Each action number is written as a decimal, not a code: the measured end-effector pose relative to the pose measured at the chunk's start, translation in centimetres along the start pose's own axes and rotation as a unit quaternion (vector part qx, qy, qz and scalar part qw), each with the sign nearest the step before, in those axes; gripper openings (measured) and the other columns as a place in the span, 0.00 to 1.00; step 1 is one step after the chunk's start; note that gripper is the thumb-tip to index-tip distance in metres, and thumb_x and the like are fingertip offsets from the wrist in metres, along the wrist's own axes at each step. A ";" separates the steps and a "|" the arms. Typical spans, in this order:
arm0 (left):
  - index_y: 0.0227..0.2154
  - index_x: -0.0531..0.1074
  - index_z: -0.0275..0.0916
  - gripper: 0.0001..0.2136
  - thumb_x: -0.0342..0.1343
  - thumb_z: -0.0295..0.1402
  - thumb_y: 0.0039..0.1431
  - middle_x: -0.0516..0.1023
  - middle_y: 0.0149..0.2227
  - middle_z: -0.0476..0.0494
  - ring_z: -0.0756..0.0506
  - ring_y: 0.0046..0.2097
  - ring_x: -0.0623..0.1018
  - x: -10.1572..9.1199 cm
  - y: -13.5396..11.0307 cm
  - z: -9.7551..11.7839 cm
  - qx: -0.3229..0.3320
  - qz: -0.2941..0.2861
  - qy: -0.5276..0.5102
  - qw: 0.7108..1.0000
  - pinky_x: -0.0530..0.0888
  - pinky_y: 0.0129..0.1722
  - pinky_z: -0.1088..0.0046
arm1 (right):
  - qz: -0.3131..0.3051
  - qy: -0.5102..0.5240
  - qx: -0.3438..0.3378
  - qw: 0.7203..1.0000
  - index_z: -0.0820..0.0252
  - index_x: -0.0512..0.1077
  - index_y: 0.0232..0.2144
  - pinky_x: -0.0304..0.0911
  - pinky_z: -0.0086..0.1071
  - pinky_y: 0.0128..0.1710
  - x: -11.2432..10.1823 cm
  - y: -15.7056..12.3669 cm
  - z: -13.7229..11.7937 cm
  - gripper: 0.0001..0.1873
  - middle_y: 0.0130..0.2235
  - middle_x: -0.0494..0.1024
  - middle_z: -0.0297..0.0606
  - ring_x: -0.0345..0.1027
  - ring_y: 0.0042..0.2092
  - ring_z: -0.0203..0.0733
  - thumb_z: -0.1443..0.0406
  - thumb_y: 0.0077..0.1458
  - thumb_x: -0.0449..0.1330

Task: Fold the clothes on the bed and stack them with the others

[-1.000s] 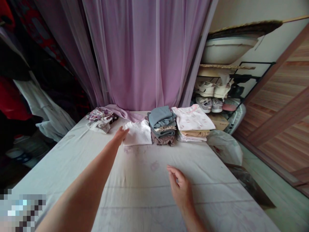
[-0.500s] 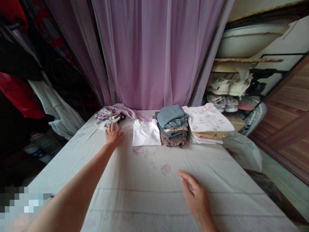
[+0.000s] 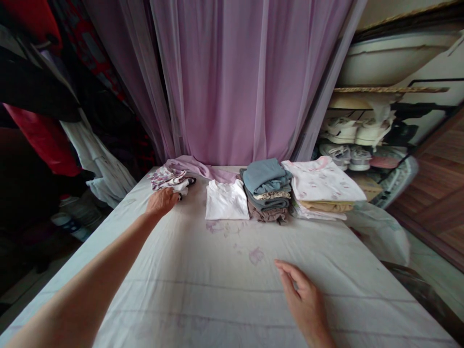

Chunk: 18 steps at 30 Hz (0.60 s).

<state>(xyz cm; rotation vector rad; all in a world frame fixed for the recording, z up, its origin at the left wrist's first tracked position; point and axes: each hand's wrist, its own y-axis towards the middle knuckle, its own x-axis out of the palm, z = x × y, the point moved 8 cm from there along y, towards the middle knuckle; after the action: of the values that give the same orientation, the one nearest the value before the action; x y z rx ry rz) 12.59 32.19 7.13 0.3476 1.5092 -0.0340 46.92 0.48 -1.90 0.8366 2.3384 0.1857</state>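
Left hand (image 3: 162, 201): curled, grip unclear — touched folded floral clothes (image 3: 170, 180) near the bed's (image 3: 181, 270) far-left corner
Right hand (image 3: 303, 302): loosely spread, empty — above the bed's near edge

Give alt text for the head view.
Head-camera view: the left hand touches a small folded floral garment at the far end of a sheet-covered bed, the right hand open over the sheet. Nearby lie a folded white T-shirt, a grey-blue clothes stack and a pale pink clothes stack.
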 end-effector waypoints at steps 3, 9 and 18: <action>0.37 0.75 0.39 0.19 0.41 0.43 0.62 0.79 0.34 0.39 0.38 0.39 0.78 -0.7 -1.3 1.3 -0.002 -0.034 0.000 0.999 0.69 0.38 0.67 | -0.003 -0.004 0.000 1.000 0.54 0.81 0.34 0.75 0.38 0.41 0.1 0.0 0.1 0.22 0.38 0.84 0.42 0.79 0.39 0.48 0.50 0.55 0.52; 0.23 0.70 0.39 0.16 0.45 0.43 0.59 0.72 0.24 0.47 0.46 0.29 0.73 -1.6 -2.0 5.8 0.066 -0.115 -0.143 0.981 0.64 0.30 0.73 | -0.008 -0.009 0.001 1.000 0.54 0.81 0.34 0.75 0.37 0.41 0.1 0.0 0.3 0.23 0.38 0.84 0.42 0.79 0.39 0.48 0.49 0.56 0.51; 0.27 0.72 0.40 0.21 0.46 0.52 0.59 0.73 0.24 0.51 0.50 0.27 0.71 -1.4 -10.4 13.3 0.229 -0.248 -0.285 0.897 0.64 0.28 0.77 | -0.016 0.000 0.009 1.000 0.56 0.80 0.34 0.75 0.36 0.41 0.2 0.2 -0.1 0.24 0.38 0.84 0.43 0.79 0.39 0.48 0.49 0.55 0.51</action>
<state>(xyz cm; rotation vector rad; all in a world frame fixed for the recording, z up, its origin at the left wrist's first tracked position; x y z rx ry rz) 22.96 18.78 6.67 0.2814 0.9507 -0.8416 46.86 0.76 -1.83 0.8068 2.3552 0.1523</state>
